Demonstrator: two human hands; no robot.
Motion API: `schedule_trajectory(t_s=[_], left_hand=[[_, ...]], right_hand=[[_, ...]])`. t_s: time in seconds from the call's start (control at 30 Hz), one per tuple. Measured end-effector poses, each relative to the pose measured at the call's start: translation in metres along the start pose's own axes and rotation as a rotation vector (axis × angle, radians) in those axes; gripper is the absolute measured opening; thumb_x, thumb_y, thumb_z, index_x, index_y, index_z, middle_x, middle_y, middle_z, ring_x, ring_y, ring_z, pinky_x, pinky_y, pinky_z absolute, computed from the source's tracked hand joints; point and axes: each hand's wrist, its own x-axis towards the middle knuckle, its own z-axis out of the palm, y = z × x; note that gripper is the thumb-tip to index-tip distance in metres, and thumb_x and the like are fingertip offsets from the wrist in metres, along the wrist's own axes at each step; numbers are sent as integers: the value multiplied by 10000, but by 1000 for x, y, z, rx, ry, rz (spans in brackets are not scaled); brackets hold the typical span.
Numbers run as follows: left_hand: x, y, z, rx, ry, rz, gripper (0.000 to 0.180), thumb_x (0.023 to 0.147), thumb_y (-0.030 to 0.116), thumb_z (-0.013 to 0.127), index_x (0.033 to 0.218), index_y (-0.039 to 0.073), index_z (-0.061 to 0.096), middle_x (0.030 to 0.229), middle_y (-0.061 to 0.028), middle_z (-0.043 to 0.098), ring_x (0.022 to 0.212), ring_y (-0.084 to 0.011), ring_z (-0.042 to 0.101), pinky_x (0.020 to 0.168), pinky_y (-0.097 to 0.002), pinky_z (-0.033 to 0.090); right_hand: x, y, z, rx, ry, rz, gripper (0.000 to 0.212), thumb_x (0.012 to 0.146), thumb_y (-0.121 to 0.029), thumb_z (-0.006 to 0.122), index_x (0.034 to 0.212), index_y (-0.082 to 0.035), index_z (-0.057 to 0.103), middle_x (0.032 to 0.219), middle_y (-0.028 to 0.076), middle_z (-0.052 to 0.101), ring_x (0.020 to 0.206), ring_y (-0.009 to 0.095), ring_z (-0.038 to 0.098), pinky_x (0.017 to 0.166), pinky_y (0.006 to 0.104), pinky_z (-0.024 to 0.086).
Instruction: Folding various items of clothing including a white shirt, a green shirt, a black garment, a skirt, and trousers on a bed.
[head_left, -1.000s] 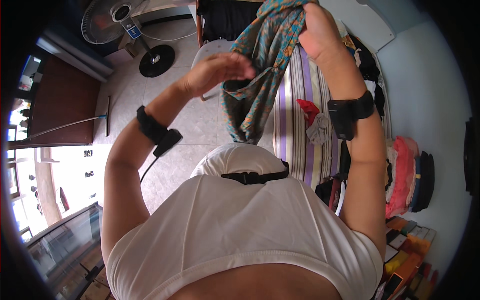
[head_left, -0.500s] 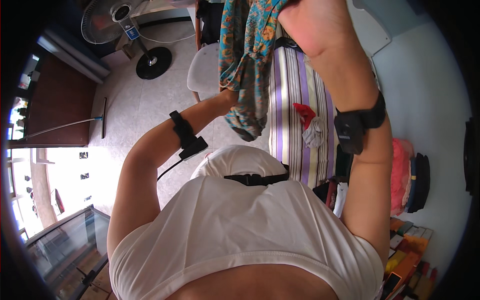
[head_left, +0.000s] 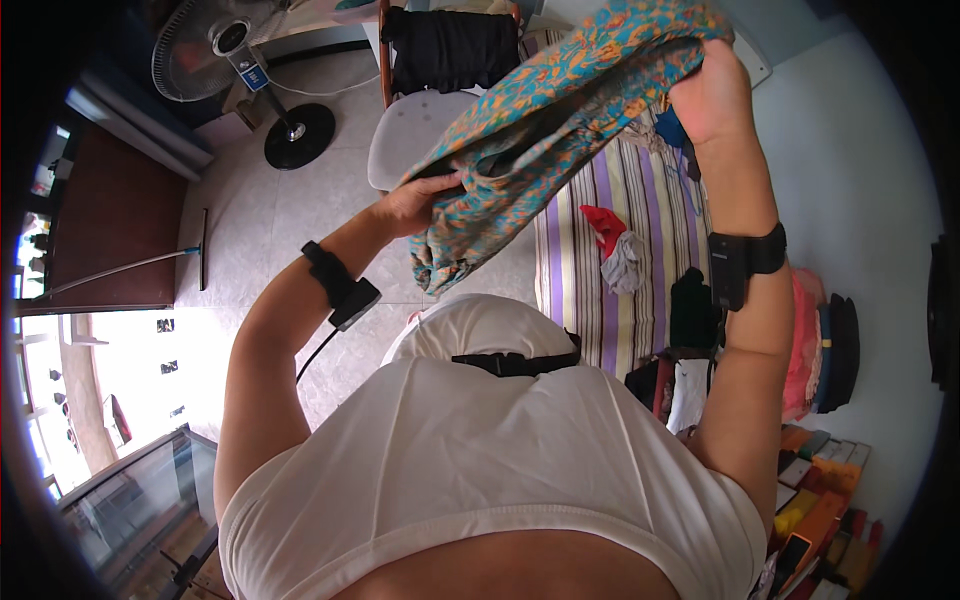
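Note:
A teal garment with an orange and yellow flower print is stretched in the air between my hands. Its exact kind I cannot make out. My left hand is closed on its lower left part, thumb over the cloth. At the upper right, my right hand grips the other end, its fingers partly hidden by the fabric. The cloth slants up from left to right, with a dark fold opening in its middle. Below and to its right, a red cloth and a grey cloth lie crumpled on a striped bed sheet.
Ahead stands a grey-seated chair with black cloth over its back. A floor fan is at the far left, a squeegee mop nearer. Folded clothes lie by the right wall, boxes below them.
My right hand has moved right, and my left hand a little left. The garment, hanging bunched before, is now spread wide between them. More of the chair and bed shows.

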Motion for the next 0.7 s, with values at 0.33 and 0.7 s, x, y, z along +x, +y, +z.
schedule_trajectory(t_s=[0.33, 0.7], left_hand=[[-58, 104, 29, 250, -53, 615, 398, 883, 241, 516, 1216, 38, 440, 1217, -94, 517, 1160, -234, 466, 995, -416, 338], [-123, 177, 6, 690, 517, 864, 219, 880, 153, 564, 1074, 56, 594, 1031, -12, 620, 958, -101, 559, 868, -252, 401]], right_hand=[[20, 45, -133, -478, -79, 180, 303, 757, -8, 532, 1056, 41, 523, 1026, 115, 574, 949, 214, 552, 866, 331, 420], [-5, 0, -145, -1337, -354, 58, 258, 836, -235, 611, 958, -9, 600, 871, 17, 575, 778, 99, 525, 713, 248, 415]])
